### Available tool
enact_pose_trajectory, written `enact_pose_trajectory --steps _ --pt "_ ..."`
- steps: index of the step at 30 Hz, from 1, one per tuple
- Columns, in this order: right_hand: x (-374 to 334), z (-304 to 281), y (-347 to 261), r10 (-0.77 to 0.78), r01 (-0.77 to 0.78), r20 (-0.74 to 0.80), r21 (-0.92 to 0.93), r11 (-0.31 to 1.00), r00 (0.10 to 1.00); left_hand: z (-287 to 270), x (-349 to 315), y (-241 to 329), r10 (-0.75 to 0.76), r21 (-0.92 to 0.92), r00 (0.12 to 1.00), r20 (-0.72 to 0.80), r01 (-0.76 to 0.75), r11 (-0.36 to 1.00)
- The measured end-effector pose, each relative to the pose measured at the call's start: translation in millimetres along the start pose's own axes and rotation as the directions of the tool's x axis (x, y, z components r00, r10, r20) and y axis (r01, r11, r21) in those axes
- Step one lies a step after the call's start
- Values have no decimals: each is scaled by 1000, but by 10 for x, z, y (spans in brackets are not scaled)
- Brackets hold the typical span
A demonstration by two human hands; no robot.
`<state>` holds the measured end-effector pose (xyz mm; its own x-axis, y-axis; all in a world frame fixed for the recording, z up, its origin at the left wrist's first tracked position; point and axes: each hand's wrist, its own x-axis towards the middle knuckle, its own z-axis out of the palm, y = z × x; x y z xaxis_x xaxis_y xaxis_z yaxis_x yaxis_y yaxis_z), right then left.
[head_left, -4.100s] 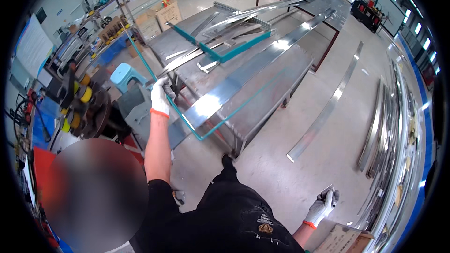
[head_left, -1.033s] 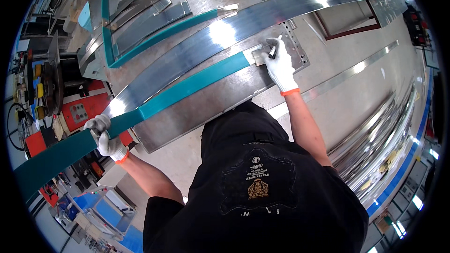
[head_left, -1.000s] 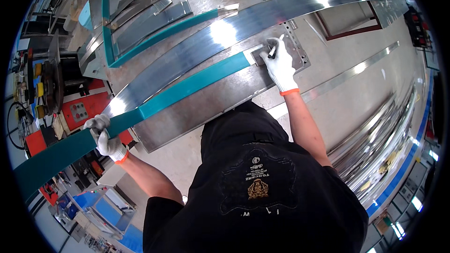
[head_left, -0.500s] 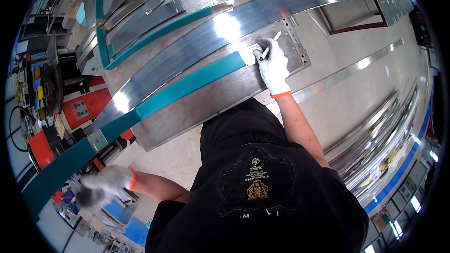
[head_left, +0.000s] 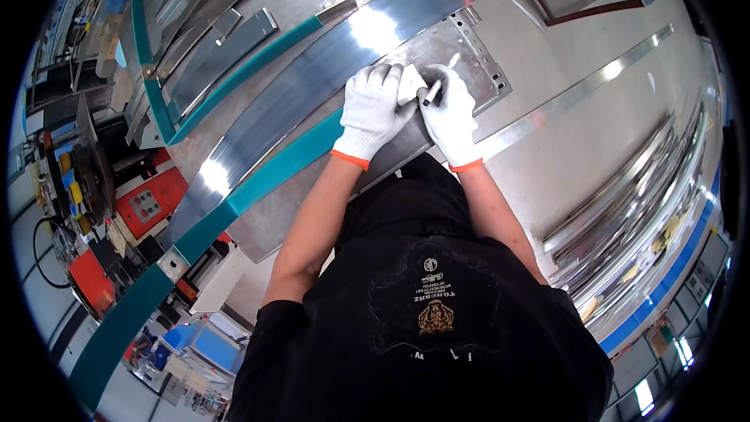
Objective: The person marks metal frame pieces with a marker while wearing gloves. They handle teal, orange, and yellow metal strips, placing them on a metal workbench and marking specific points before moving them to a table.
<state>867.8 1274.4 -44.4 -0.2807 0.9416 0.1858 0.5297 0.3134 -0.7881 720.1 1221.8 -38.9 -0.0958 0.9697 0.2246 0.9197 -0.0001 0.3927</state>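
Observation:
A long metal strip covered in teal film (head_left: 289,152) runs across the bench from lower left. My left hand (head_left: 373,113), in a white glove, is closed around this strip near its right end, thumb on the near side. A bright white end piece (head_left: 408,84) shows between my hands; whether it is bare metal or a separate piece I cannot tell. My right hand (head_left: 451,113), also gloved, is closed on a white marker (head_left: 432,94) with a black end, beside the strip's end. A wide shiny metal strip (head_left: 312,70) lies just beyond.
The metal bench (head_left: 266,219) has a perforated edge at the right. A teal-edged frame (head_left: 258,66) and metal pieces lie at the far left. Long metal profiles (head_left: 633,203) are stacked on the floor at right. A red machine (head_left: 148,199) stands left.
My left hand has come up from the lower left and taken hold of the teal-covered strip near its end. My right hand stays there with the marker. The view has shifted slightly.

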Motion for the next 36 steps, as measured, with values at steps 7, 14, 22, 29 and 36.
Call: enact_pose_trajectory --steps 7,14,22,29,36 --pt "5 48 -12 22 -21 -56 18 1000 998 89 20 -110 77 -68 997 -26 -78 995" --pt "18 53 11 18 -16 -60 35 999 998 116 10 -137 72 -84 997 -36 -75 994" --pt "52 -11 -27 90 -87 -12 161 983 996 110 12 -140 48 -106 999 -19 -50 993" --pt "90 -449 -169 -39 2 134 264 965 990 31 7 -132 35 -114 999 -3 -35 993" --pt "142 -379 -259 -303 305 188 19 952 934 20 2 -137 14 -172 1000 16 -11 985"
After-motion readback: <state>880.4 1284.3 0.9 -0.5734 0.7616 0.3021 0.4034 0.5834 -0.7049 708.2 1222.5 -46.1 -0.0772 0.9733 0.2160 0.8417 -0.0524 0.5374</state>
